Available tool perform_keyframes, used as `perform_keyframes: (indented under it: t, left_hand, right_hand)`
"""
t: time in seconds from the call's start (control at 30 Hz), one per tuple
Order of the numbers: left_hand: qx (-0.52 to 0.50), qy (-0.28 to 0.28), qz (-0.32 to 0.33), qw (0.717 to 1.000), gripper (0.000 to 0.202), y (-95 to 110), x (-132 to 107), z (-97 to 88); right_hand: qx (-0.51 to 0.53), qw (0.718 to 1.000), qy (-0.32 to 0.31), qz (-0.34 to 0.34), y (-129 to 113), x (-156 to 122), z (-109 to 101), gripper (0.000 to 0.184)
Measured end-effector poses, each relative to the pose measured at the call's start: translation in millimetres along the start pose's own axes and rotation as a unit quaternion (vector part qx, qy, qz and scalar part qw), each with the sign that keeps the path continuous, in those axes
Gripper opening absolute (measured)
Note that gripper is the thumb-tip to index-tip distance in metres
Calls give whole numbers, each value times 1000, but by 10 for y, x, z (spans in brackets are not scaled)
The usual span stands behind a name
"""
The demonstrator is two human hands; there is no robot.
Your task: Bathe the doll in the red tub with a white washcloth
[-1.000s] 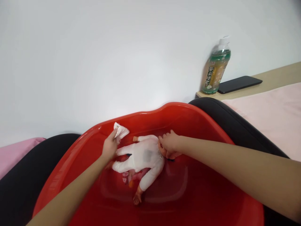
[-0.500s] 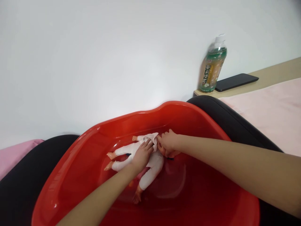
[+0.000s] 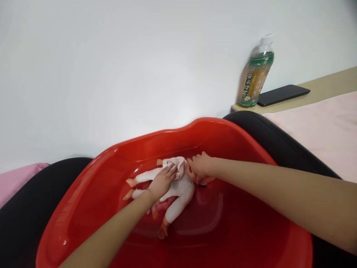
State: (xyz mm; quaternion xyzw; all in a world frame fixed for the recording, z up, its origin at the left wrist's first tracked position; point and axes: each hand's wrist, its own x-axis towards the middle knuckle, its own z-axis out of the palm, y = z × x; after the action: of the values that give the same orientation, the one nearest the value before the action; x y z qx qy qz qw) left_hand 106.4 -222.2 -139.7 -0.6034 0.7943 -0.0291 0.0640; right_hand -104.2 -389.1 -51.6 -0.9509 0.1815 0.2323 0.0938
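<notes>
A baby doll [image 3: 182, 190] with a white body lies in a red basin [image 3: 75, 212], its feet toward the left and its head to the right. My left hand [image 3: 163, 182] rests on the doll's torso, fingers stretched out flat. Its fingertips touch a bunched pale pink cloth [image 3: 180, 165] over the chest; whether this is loose or part of the doll's clothing I cannot tell. My right hand [image 3: 200, 167] is closed around the doll's head [image 3: 192, 175], which it mostly hides. Beneath the doll, a pink and orange item [image 3: 163, 206] shows in part.
At the back right a bottled tea drink [image 3: 256, 74] stands by a black phone [image 3: 283, 95] on a wooden ledge [image 3: 329, 83]. A black padded edge [image 3: 251, 128] flanks the basin. Pale pink fabric [image 3: 320, 130] lies at the right, and pinker cloth [image 3: 21, 180] at the left. A white wall [image 3: 125, 67] rises behind.
My left hand has slid slightly left and down the doll's torso, uncovering more of the bunched cloth and the pink item. My right hand stays at the head. The view has shifted slightly.
</notes>
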Motion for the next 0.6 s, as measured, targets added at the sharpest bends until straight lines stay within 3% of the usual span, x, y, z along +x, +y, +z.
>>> perform_keyframes:
  t: [0.23,0.6]
  left_hand:
    - [-6,-45,-48,998,36,-310,-337,70]
    - [3,-154,-121,981,43,-765,-947,83]
  right_hand:
    - [33,999,-4,6,23,14,-13,93]
    - [34,999,12,2,12,34,22,100]
